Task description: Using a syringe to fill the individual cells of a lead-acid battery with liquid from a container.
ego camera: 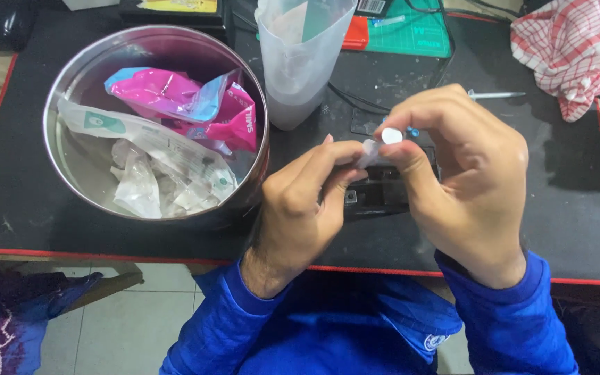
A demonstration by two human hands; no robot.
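My left hand [307,201] and my right hand [463,177] meet above the black desk mat [22,201]. Together they pinch a small clear plastic piece with a round white end [385,141]; a bit of blue shows just behind it. The left fingertips hold its near end, the right thumb and forefinger hold the white end. Most of the piece is hidden by my fingers. Both sleeves are blue.
A round metal tin [64,90] at the left holds pink and clear plastic wrappers. A translucent plastic cup [303,62] stands behind my hands. A red-checked cloth [571,48] lies at the far right, a thin metal pin [498,95] beside it, a green cutting mat [411,31] behind.
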